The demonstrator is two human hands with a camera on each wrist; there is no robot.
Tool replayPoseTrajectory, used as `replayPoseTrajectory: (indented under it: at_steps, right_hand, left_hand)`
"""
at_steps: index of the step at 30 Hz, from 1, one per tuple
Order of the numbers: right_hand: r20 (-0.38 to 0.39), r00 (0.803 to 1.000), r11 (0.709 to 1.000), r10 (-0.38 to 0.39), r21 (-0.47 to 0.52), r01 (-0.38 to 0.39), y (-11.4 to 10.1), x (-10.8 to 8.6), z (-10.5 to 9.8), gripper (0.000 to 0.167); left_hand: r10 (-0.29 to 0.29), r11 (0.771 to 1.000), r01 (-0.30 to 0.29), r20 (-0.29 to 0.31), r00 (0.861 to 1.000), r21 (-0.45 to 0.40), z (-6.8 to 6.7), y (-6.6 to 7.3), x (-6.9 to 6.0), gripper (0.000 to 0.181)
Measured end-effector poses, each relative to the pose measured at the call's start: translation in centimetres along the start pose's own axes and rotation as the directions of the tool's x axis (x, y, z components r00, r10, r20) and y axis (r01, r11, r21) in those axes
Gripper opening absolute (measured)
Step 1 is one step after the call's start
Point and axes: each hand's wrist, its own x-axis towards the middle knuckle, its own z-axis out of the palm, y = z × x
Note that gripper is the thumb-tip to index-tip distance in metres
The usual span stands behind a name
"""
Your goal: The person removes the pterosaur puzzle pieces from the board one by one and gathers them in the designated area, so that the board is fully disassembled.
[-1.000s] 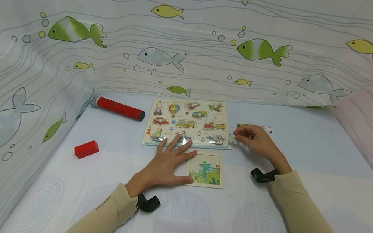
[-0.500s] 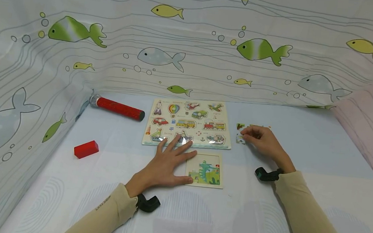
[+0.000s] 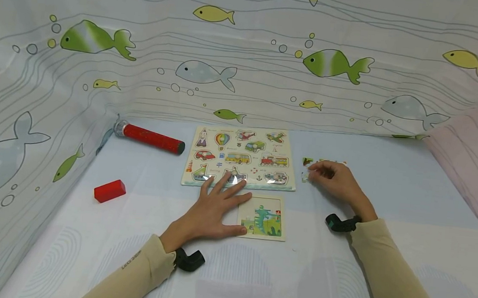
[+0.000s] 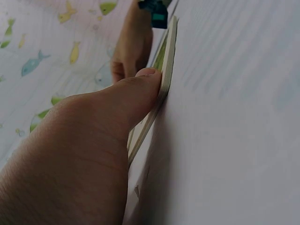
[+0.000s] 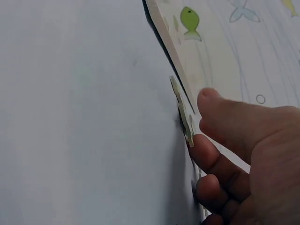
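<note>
Our puzzle seems partly filled; left hand spreads on its left edge; right hand, fingers parted, touches unplaced pieces.

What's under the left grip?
In the head view, the left grip reaches over part of the small puzzle board's left side and the lower edge of the vehicle puzzle board. Anything beneath the palm is covered, so I can't tell what's there.

Beige left sleeve — small dark lettering near its cuff; beige right sleeve; black, elbow-shaped left wrist camera; matching black right wrist camera — with a teal-green patch.
</note>
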Motion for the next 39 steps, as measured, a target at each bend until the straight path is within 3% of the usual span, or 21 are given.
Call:
replayPoseTrajectory:
  at_steps: [8,29,39]
  right_hand:
    - [0.084,0.996,0.999,0.024,-0.044,-0.021,-0.18,0.04,-0.15,0.034]
    - [0.058,0.998,0.999,0.012,-0.034,-0.010,-0.54,-0.07,-0.34,0.031]
    - [-0.022,1.000,1.000,-0.013,0.010,0.013,-1.05,0.03,-0.25,0.024]
  left_hand:
    - [-0.001,1.000,0.001,0.000,1.000,-0.010,-0.08,0.04,-0.01,0.082]
    - [0.006,1.000,-0.006,-0.001,1.000,0.006,0.00,-0.12,0.03,0.083]
    - [-0.006,1.000,0.006,0.013,1.000,0.003,-0.02,-0.09,-0.01,0.083]
